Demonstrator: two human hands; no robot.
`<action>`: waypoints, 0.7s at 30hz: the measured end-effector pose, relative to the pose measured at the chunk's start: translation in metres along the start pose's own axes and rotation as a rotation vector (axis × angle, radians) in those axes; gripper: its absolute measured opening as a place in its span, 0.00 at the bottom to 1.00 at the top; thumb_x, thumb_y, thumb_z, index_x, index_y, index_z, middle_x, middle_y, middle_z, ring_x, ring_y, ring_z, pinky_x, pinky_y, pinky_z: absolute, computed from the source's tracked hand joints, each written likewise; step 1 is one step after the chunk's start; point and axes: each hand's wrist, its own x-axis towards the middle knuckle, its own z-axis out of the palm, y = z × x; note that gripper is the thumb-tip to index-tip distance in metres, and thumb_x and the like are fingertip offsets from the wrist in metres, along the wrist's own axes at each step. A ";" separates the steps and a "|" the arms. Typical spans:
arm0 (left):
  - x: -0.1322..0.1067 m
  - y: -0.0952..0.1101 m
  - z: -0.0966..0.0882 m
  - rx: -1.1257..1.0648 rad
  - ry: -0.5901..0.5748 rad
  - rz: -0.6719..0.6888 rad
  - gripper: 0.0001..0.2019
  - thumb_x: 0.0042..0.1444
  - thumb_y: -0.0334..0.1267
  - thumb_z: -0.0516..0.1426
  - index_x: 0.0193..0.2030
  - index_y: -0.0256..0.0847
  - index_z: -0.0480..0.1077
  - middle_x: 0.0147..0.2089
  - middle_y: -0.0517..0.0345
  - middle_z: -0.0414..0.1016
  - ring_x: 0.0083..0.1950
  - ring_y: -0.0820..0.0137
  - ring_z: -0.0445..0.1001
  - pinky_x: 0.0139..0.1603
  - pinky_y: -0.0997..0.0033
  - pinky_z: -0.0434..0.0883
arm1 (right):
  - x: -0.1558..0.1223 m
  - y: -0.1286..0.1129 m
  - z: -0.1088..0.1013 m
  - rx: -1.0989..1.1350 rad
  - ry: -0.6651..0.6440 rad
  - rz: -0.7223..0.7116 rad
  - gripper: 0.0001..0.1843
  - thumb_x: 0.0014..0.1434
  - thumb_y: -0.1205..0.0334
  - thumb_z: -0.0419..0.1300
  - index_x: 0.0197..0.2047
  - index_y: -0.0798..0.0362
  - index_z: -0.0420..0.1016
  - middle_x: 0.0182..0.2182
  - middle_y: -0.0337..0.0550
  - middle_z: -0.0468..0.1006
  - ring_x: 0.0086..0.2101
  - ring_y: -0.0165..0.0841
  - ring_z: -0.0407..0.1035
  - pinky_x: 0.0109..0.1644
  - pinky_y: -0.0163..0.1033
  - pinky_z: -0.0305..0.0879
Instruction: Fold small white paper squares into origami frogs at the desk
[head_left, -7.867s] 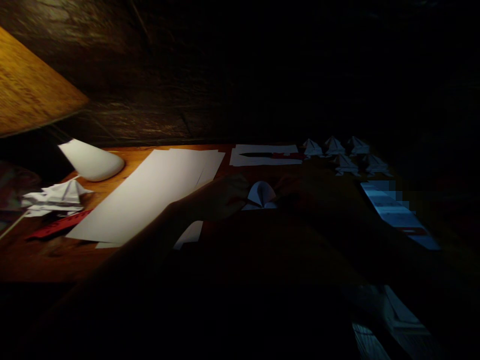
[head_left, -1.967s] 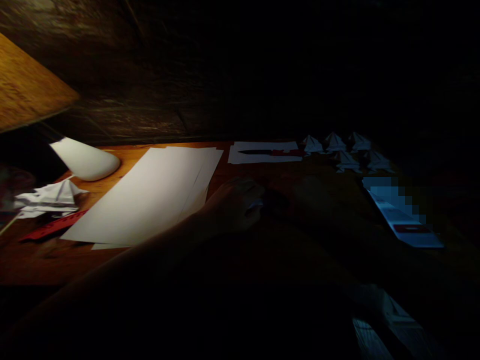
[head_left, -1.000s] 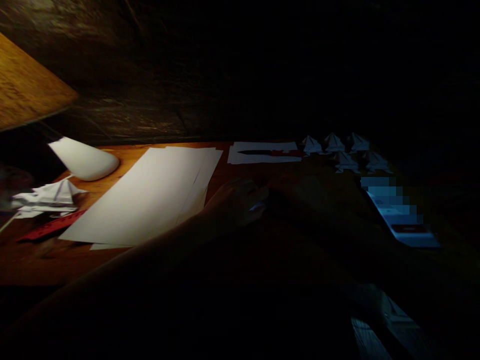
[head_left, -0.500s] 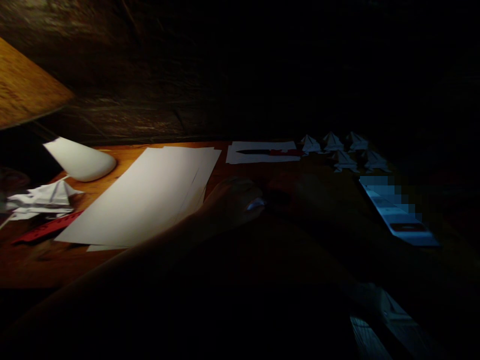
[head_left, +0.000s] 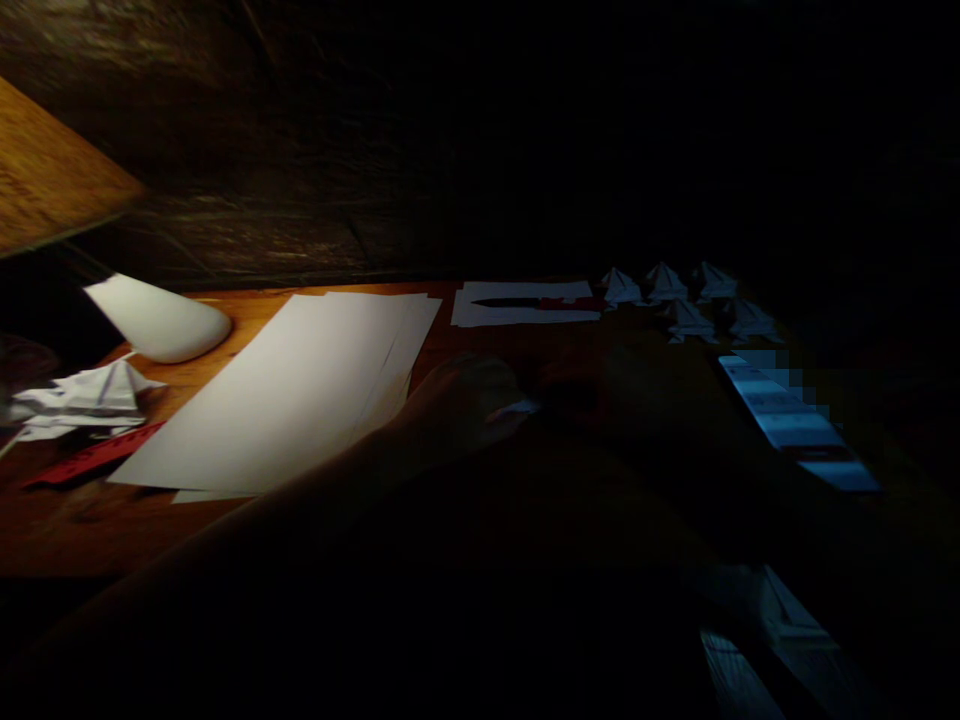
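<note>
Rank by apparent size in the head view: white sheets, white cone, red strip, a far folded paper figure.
1. white sheets
2. white cone and red strip: alike, unranked
3. folded paper figure, though farthest away

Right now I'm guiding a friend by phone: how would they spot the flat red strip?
Find the large white paper sheets on the wooden table. Off their near left corner lies the flat red strip, right in front of a crumpled white paper figure. Its neighbours are all white; it alone is red.
</note>
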 end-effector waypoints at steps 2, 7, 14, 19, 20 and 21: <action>0.000 -0.001 -0.001 -0.006 -0.018 0.007 0.09 0.66 0.39 0.58 0.47 0.45 0.79 0.46 0.55 0.80 0.48 0.64 0.77 0.49 0.62 0.73 | 0.000 0.002 -0.001 0.017 -0.013 -0.035 0.17 0.60 0.71 0.61 0.50 0.50 0.83 0.50 0.45 0.83 0.48 0.37 0.75 0.53 0.44 0.69; -0.001 -0.005 -0.003 -0.005 -0.059 0.024 0.09 0.66 0.39 0.59 0.48 0.42 0.78 0.48 0.53 0.80 0.50 0.63 0.77 0.52 0.61 0.74 | 0.001 0.004 -0.001 0.032 -0.026 -0.117 0.16 0.62 0.70 0.61 0.50 0.47 0.84 0.52 0.42 0.83 0.53 0.37 0.74 0.57 0.46 0.68; -0.001 -0.005 -0.014 -0.015 -0.111 0.077 0.10 0.64 0.36 0.55 0.47 0.39 0.76 0.47 0.50 0.78 0.52 0.60 0.76 0.54 0.58 0.74 | 0.001 0.007 0.000 0.039 -0.041 -0.102 0.17 0.62 0.70 0.61 0.51 0.46 0.83 0.52 0.41 0.83 0.52 0.36 0.74 0.56 0.45 0.68; -0.004 -0.004 -0.018 -0.034 -0.133 0.092 0.13 0.58 0.32 0.55 0.48 0.39 0.75 0.49 0.48 0.77 0.52 0.60 0.75 0.53 0.59 0.75 | 0.000 0.004 -0.005 0.028 -0.087 -0.086 0.19 0.61 0.71 0.61 0.52 0.45 0.83 0.49 0.41 0.84 0.48 0.37 0.75 0.53 0.44 0.69; -0.005 -0.004 -0.018 -0.032 -0.130 0.091 0.14 0.58 0.32 0.55 0.49 0.39 0.75 0.50 0.48 0.77 0.52 0.60 0.75 0.52 0.59 0.75 | -0.001 0.003 -0.007 0.028 -0.094 -0.085 0.20 0.60 0.72 0.61 0.52 0.46 0.83 0.49 0.41 0.84 0.49 0.37 0.75 0.53 0.44 0.69; -0.005 -0.004 -0.017 -0.030 -0.130 0.088 0.15 0.57 0.32 0.55 0.50 0.39 0.75 0.51 0.48 0.77 0.52 0.60 0.75 0.52 0.60 0.75 | -0.001 0.002 -0.007 0.026 -0.099 -0.081 0.21 0.60 0.73 0.61 0.52 0.46 0.83 0.49 0.41 0.84 0.49 0.37 0.75 0.53 0.44 0.68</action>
